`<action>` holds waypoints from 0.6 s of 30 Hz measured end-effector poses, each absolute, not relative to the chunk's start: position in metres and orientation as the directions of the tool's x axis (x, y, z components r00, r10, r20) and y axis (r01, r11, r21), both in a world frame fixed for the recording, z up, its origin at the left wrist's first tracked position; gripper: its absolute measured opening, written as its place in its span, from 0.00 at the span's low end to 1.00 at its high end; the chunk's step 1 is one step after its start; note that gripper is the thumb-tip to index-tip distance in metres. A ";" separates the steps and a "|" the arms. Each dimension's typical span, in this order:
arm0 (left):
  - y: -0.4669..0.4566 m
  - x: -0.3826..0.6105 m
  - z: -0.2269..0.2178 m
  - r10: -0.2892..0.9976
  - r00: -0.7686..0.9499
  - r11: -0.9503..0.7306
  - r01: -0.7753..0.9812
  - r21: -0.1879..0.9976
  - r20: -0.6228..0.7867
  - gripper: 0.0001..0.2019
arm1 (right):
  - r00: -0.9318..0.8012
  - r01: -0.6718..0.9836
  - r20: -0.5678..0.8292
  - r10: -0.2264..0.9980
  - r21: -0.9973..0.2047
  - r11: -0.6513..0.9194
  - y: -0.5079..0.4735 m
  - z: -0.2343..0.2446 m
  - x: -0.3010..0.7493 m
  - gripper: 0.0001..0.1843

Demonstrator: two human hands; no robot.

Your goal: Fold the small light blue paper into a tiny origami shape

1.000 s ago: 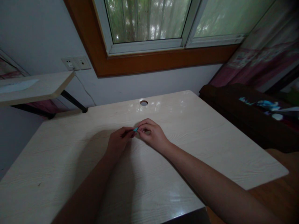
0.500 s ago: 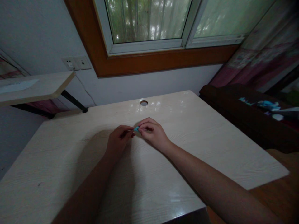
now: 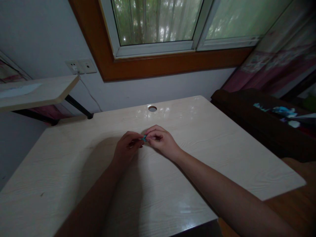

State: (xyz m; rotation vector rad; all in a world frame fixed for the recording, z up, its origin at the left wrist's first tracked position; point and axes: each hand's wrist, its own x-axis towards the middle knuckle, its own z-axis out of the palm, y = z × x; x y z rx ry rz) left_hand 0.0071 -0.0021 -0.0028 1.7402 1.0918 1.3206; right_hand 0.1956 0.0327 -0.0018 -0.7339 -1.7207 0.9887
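Note:
A small teal piece (image 3: 144, 138) is pinched between the fingertips of both hands, a little above or at the table surface. It is too small and too covered by fingers to tell its kind. My left hand (image 3: 127, 144) closes on it from the left with thumb and forefinger. From the right, the thumb and fingers of my right hand (image 3: 161, 140) grip its other side. Beneath the hands lies the pale wood-grain table (image 3: 222, 164), with the shadow of my left arm on it.
A round cable hole (image 3: 152, 109) is near the table's back edge. At the back left stands a raised shelf (image 3: 56, 90) on black legs. Past the right edge, a dark wooden piece of furniture (image 3: 237, 115) holds blue and white items (image 3: 283, 112). A window (image 3: 158, 23) is behind.
The teal piece has turned slightly between the fingertips and less of it shows. My left hand has shifted a little to the right; my right hand is nearly where it was.

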 end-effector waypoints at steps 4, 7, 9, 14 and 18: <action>-0.001 0.006 -0.003 0.888 0.167 -0.458 0.239 0.856 0.429 0.07 | -0.385 0.026 0.437 0.813 -0.875 0.483 0.034 -0.002 0.197 0.03; -0.001 0.005 -0.004 0.872 0.175 -0.489 0.266 0.831 0.457 0.06 | -0.418 0.014 0.419 0.806 -0.884 0.467 0.035 -0.003 0.197 0.03; -0.001 0.005 -0.005 0.872 0.169 -0.489 0.269 0.830 0.459 0.06 | -0.425 0.002 0.420 0.802 -0.885 0.465 0.035 -0.004 0.198 0.03; 0.000 0.005 -0.009 0.878 0.148 -0.479 0.234 0.846 0.456 0.07 | -0.419 -0.019 0.421 0.804 -0.890 0.456 0.035 -0.003 0.198 0.03; 0.000 0.005 -0.009 0.884 0.135 -0.467 0.207 0.860 0.448 0.07 | -0.415 -0.031 0.392 0.821 -0.908 0.417 0.035 -0.002 0.197 0.04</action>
